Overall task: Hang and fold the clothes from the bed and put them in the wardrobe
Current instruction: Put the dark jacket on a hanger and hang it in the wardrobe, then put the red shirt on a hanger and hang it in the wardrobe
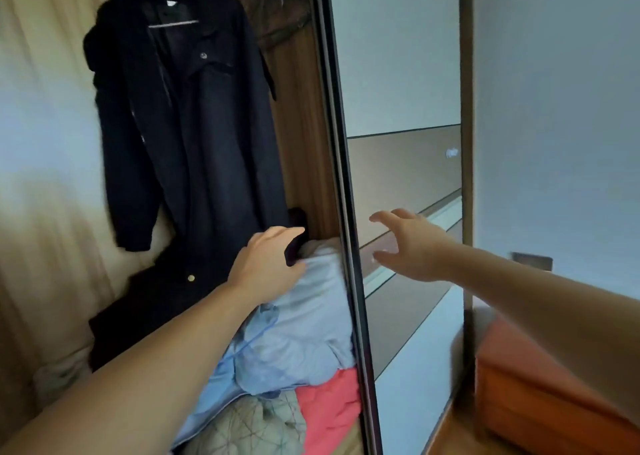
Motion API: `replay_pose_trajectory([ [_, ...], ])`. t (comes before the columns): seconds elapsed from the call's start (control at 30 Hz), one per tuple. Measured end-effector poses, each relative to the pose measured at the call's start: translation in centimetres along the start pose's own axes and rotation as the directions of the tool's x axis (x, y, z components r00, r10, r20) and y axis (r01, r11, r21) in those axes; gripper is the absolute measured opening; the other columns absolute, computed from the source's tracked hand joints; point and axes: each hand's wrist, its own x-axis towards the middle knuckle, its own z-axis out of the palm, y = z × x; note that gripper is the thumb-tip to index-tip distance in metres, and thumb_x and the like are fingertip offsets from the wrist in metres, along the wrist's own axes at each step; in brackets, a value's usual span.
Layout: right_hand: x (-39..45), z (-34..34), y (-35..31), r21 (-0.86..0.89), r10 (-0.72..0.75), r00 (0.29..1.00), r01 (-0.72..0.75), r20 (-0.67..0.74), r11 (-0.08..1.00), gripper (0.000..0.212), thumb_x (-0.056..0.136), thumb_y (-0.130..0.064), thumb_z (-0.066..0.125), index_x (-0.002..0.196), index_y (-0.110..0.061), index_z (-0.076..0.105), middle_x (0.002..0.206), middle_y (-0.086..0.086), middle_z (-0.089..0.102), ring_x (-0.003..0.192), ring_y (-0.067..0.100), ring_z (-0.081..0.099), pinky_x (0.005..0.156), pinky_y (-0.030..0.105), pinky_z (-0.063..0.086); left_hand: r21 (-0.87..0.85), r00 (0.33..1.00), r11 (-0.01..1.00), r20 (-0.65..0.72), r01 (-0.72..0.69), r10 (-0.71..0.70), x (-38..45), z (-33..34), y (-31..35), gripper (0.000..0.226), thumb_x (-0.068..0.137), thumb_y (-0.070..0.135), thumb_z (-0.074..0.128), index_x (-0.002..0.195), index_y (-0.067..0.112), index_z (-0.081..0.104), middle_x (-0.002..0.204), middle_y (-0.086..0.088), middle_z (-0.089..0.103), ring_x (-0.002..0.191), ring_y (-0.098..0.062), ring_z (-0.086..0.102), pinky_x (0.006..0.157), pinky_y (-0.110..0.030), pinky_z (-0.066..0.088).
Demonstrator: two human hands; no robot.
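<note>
The person's left hand (268, 265) is reaching into the open wardrobe, fingers loosely curved and spread, thumb and forefinger held apart with nothing between them. Its palm is hovering right at the top of a crumpled pale blue garment (304, 323), and contact cannot be told for sure through the blur. The right hand (410, 243) is stretching out in front of the dark-framed sliding wardrobe door (349, 212), fingers splayed wide and a little clawed, holding nothing; it is near the door's edge but looking apart from it.

Above and left of the left hand, a long black coat with a zip and small round buttons (194, 125) is hanging on a white wire hanger (173, 23), its hem draping down toward the pile. Below the blue garment a coral-red cloth (329, 409) is lying against the door frame, and a grey-green fabric with a thin line pattern (252, 427) is sitting at the bottom edge. Cream pleated curtain material (45, 108) is filling the left side. At lower right, an orange-upholstered piece of furniture (540, 395) is showing behind the right forearm.
</note>
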Motion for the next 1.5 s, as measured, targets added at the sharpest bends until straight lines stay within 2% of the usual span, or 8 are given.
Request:
replay_pose_trajectory([
  [0.13, -7.0, 0.0, 1.5, -0.026, 0.192, 0.981, -0.193, -0.023, 0.981, 0.066, 0.088, -0.047, 0.057, 0.146, -0.032, 0.029, 0.146, 0.0, 0.039, 0.128, 0.024, 0.043, 0.1, 0.042, 0.044, -0.11, 0.984, 0.981, 0.058, -0.161, 0.168, -1.3, 2.9, 2.5, 0.059, 0.085, 0.034, 0.062, 0.141, 0.033, 0.044, 0.142, 0.011, 0.045, 0.128, -0.02, 0.041, 0.103, -0.039, 0.04],
  [0.33, -18.9, 1.6, -1.6, 0.011, 0.489, 0.868, -0.49, -0.087, 0.872, 0.065, 0.087, -0.046, 0.06, 0.144, -0.034, 0.031, 0.149, -0.003, 0.036, 0.131, 0.023, 0.042, 0.104, 0.041, 0.042, -0.401, 0.906, 0.855, 0.118, -0.33, 0.405, -5.9, 8.2, 5.8, 0.059, 0.082, 0.03, 0.069, 0.138, 0.024, 0.051, 0.139, 0.0, 0.053, 0.128, -0.023, 0.047, 0.105, -0.038, 0.04],
  [0.47, -27.2, 2.2, -5.9, -0.054, 0.621, 0.778, -0.627, -0.092, 0.777, 0.069, 0.087, -0.053, 0.058, 0.146, -0.038, 0.025, 0.15, -0.007, 0.035, 0.132, 0.021, 0.041, 0.102, 0.04, 0.046, -0.518, 0.817, 0.755, 0.17, -0.401, 0.551, -11.3, 10.2, 9.1, 0.06, 0.084, 0.039, 0.065, 0.141, 0.029, 0.046, 0.14, 0.002, 0.05, 0.128, -0.022, 0.046, 0.104, -0.038, 0.041],
  [0.67, -40.1, -2.0, -12.5, -0.094, 0.757, 0.605, -0.793, -0.246, 0.602, 0.065, 0.086, -0.055, 0.058, 0.141, -0.041, 0.028, 0.145, -0.01, 0.037, 0.127, 0.017, 0.043, 0.099, 0.035, 0.047, -0.612, 0.678, 0.597, 0.13, -0.519, 0.724, -20.6, 7.3, 17.2, 0.06, 0.088, 0.051, 0.058, 0.144, 0.039, 0.037, 0.148, 0.009, 0.041, 0.131, -0.017, 0.043, 0.099, -0.039, 0.047],
  [0.97, -61.5, -6.1, -28.0, -0.107, 0.863, 0.342, -0.939, -0.371, 0.326, 0.066, 0.085, -0.051, 0.058, 0.143, -0.033, 0.031, 0.14, -0.006, 0.04, 0.128, 0.018, 0.041, 0.102, 0.036, 0.041, -0.753, 0.403, 0.28, 0.021, -0.596, 0.915, -40.2, -1.9, 24.2, 0.058, 0.084, 0.04, 0.063, 0.14, 0.034, 0.046, 0.142, 0.007, 0.048, 0.129, -0.016, 0.043, 0.105, -0.033, 0.039],
  [1.17, -74.8, -7.0, -42.5, -0.023, 0.899, 0.056, -0.998, -0.433, 0.052, 0.068, 0.082, -0.046, 0.063, 0.142, -0.029, 0.037, 0.136, -0.001, 0.045, 0.126, 0.022, 0.044, 0.103, 0.036, 0.04, -0.809, 0.13, 0.048, -0.035, -0.586, 0.991, -55.7, -8.8, 25.8, 0.06, 0.082, 0.039, 0.063, 0.139, 0.031, 0.048, 0.138, 0.006, 0.051, 0.128, -0.017, 0.044, 0.107, -0.035, 0.038],
  [1.3, -80.4, -8.5, -50.4, 0.007, 0.869, -0.107, -0.993, -0.483, -0.118, 0.068, 0.082, -0.046, 0.062, 0.142, -0.032, 0.035, 0.137, -0.001, 0.044, 0.124, 0.02, 0.044, 0.101, 0.035, 0.042, -0.837, 0.002, -0.08, -0.096, -0.541, 0.995, -62.9, -12.9, 27.4, 0.061, 0.084, 0.04, 0.062, 0.141, 0.031, 0.045, 0.14, 0.009, 0.049, 0.131, -0.016, 0.041, 0.108, -0.038, 0.038],
  [1.5, -84.4, -8.0, -57.5, 0.071, 0.817, -0.277, -0.957, -0.506, -0.281, 0.065, 0.085, -0.046, 0.061, 0.143, -0.032, 0.035, 0.141, -0.002, 0.042, 0.126, 0.017, 0.044, 0.101, 0.031, 0.042, -0.855, -0.144, -0.198, -0.145, -0.48, 0.979, -70.0, -16.1, 27.9, 0.06, 0.086, 0.038, 0.061, 0.143, 0.033, 0.042, 0.144, 0.008, 0.045, 0.133, -0.017, 0.038, 0.109, -0.036, 0.037],
])
